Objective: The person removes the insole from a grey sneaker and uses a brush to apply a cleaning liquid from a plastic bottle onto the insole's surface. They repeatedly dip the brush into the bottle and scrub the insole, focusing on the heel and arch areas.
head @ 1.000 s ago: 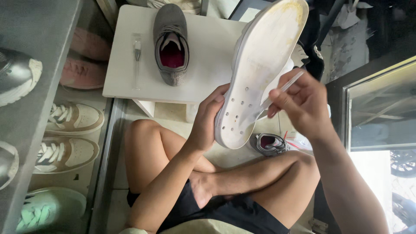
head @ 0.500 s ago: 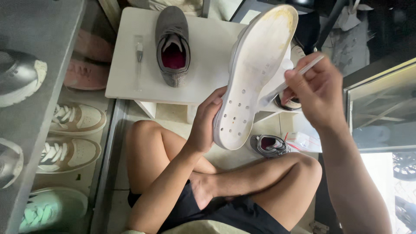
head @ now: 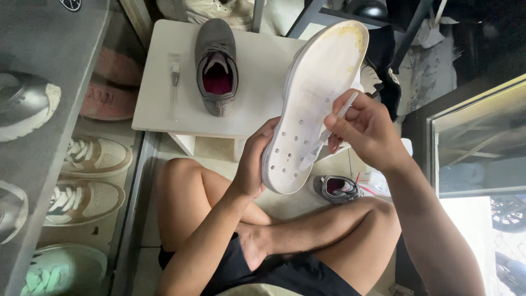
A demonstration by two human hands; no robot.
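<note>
Left hand [head: 253, 164] grips the upturned white shoe [head: 312, 104] at its heel above the lap; right hand [head: 364, 129] pinches a thin white tool [head: 337, 118] against the sole, mid-cleaning; next likely needs steady strokes along it

Seated cross-legged, gripping a white shoe [head: 315, 104] sole-up at the heel with the left hand [head: 253, 164], right hand [head: 364, 129] pressing a thin brush [head: 337, 118] to the sole. Behind, on a white table [head: 159, 104]: grey shoe [head: 217, 66] mid-top, clear tool [head: 175, 82] near the left edge.
</note>
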